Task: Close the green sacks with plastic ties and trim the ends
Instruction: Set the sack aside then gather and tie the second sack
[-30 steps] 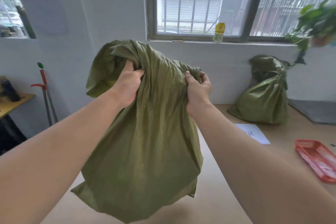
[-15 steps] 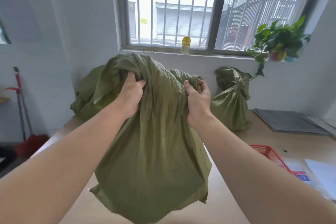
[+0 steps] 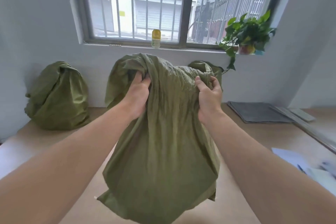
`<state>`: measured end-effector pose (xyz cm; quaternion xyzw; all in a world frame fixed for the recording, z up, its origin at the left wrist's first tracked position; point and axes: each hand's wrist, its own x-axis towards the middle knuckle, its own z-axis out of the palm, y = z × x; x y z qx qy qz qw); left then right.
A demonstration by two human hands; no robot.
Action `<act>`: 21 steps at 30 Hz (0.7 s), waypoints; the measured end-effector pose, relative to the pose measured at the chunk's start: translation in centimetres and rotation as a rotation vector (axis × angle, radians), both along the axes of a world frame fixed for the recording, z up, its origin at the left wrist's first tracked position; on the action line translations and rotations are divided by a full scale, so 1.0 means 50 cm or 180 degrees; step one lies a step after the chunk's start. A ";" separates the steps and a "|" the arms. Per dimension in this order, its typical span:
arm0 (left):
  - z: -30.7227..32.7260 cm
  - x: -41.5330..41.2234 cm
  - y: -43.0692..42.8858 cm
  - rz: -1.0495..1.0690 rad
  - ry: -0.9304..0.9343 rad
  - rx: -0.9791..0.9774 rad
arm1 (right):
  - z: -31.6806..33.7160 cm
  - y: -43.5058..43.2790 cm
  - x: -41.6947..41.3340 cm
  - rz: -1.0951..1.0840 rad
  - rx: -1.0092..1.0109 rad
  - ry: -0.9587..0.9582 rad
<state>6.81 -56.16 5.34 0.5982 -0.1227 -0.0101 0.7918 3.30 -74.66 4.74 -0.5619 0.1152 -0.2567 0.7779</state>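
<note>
While both our left hand (image 3: 138,94) and right hand (image 3: 209,96) clutched the green sack (image 3: 163,151) bunched above the table (image 3: 254,142), we judged loose gathering might slip.

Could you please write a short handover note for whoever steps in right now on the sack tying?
Left hand and right hand both grip the bunched mouth of the held green sack, lifted over the table.
Another green sack stands at back left by the wall; a third sack is mostly hidden behind the held one.
Done: mouth gathered.
Left: no tie or cutter is in view; tie the neck and trim the end.
</note>
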 end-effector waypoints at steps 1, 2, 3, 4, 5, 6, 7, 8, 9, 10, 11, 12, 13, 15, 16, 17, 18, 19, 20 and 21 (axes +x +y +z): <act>-0.002 0.009 -0.014 -0.0037 0.0028 0.0023 | -0.002 -0.021 0.003 -0.0032 0.0007 0.0005; -0.004 0.017 -0.028 -0.0052 0.0054 0.0060 | -0.006 -0.041 0.008 -0.0059 0.0035 0.0015; -0.006 0.024 -0.040 -0.0051 0.0071 0.0100 | -0.007 -0.056 0.008 -0.0071 0.0059 0.0026; -0.008 0.030 -0.052 -0.0028 0.0079 0.0148 | -0.013 -0.073 0.012 -0.0109 0.0100 0.0045; -0.014 0.035 -0.064 -0.0009 0.0095 0.0207 | -0.018 -0.087 0.013 -0.0131 0.0113 0.0102; -0.020 0.038 -0.076 0.0013 0.0111 0.0286 | -0.027 -0.101 0.017 -0.0161 0.0156 0.0186; -0.026 0.038 -0.088 0.0036 0.0129 0.0375 | -0.038 -0.115 0.019 -0.0177 0.0219 0.0259; -0.037 0.039 -0.100 0.0075 0.0170 0.0461 | -0.053 -0.130 0.024 -0.0191 0.0315 0.0333; -0.050 0.040 -0.110 0.0130 0.0229 0.0498 | -0.067 -0.147 0.026 -0.0194 0.0425 0.0391; -0.065 0.042 -0.119 0.0229 0.0312 0.0494 | -0.084 -0.164 0.030 -0.0163 0.0547 0.0484; -0.083 0.047 -0.126 0.0356 0.0426 0.0486 | -0.098 -0.179 0.033 -0.0103 0.0716 0.0592; -0.100 0.050 -0.131 0.0489 0.0527 0.0490 | -0.111 -0.195 0.038 -0.0040 0.0887 0.0712; -0.115 0.048 -0.136 0.0607 0.0577 0.0530 | -0.118 -0.207 0.037 -0.0019 0.1050 0.0826; -0.130 0.037 -0.153 0.0795 0.0468 0.0716 | -0.142 -0.239 0.051 0.0153 0.1241 0.1055; -0.133 0.032 -0.162 0.0879 0.0372 0.0809 | -0.150 -0.250 0.057 0.0294 0.1190 0.1190; -0.138 0.032 -0.171 0.0964 0.0277 0.0868 | -0.153 -0.259 0.058 0.0457 0.1015 0.1313; -0.143 0.033 -0.176 0.1042 0.0209 0.0923 | -0.161 -0.269 0.068 0.0607 0.0761 0.1433; -0.147 0.032 -0.181 0.1074 0.0171 0.0975 | -0.163 -0.274 0.071 0.0736 0.0475 0.1584; -0.150 0.029 -0.184 0.1081 0.0163 0.1031 | -0.167 -0.277 0.075 0.0896 0.0261 0.1710; -0.154 0.026 -0.183 0.1065 0.0169 0.1095 | -0.169 -0.275 0.077 0.1082 0.0119 0.1868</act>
